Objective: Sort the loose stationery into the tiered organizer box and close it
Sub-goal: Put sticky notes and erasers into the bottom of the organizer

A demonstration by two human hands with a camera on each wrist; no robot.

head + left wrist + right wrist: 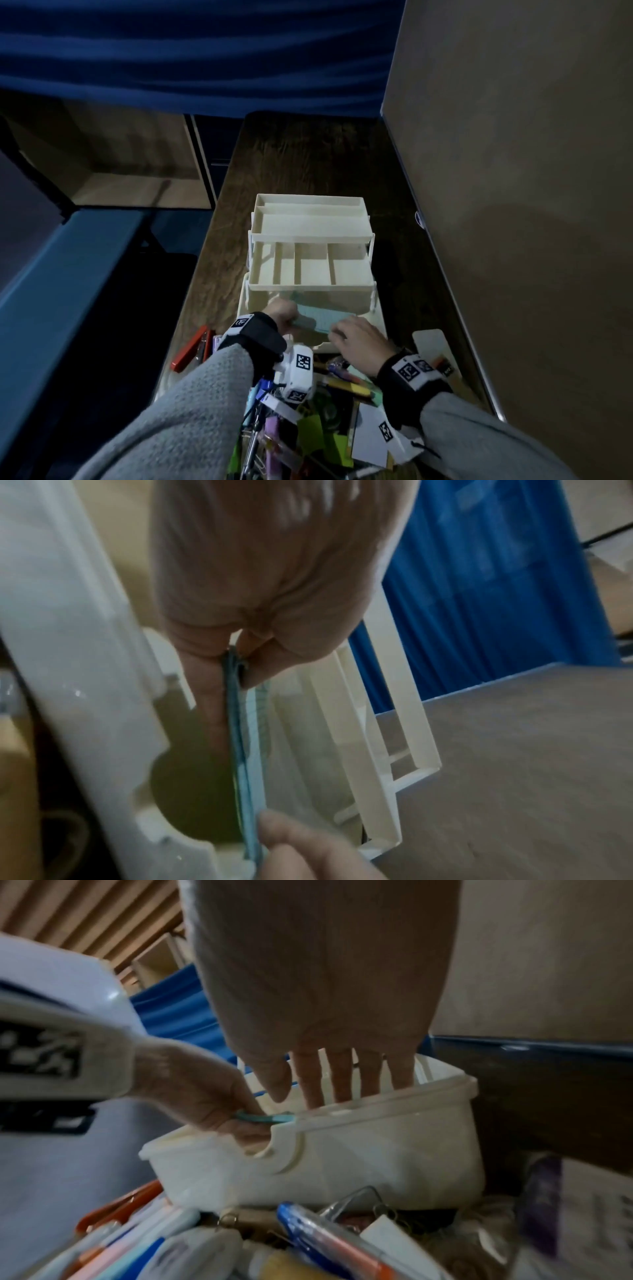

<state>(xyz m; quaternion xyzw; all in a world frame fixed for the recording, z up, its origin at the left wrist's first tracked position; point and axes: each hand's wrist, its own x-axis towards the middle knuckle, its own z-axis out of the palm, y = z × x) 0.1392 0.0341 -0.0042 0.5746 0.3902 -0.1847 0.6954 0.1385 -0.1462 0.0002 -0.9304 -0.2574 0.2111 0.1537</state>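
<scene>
The cream tiered organizer box (308, 287) stands open on the dark wooden table, its two upper trays stepped back and empty. Over the bottom compartment, a thin flat teal item (318, 317) lies between both hands. My left hand (282, 313) pinches its left end between thumb and fingers; in the left wrist view that left hand (240, 664) holds the teal item (245, 764) edge-on. My right hand (356, 339) lies on the item's right end. In the right wrist view its fingers (315, 1085) point straight down into the box (377, 1150), behind the front rim.
A pile of loose stationery (308, 411) fills the near table edge: pens, coloured notes, clips. A red flat item (190, 349) lies at the left, a pale card (431, 346) at the right. A tall brown panel (513, 171) borders the table's right side.
</scene>
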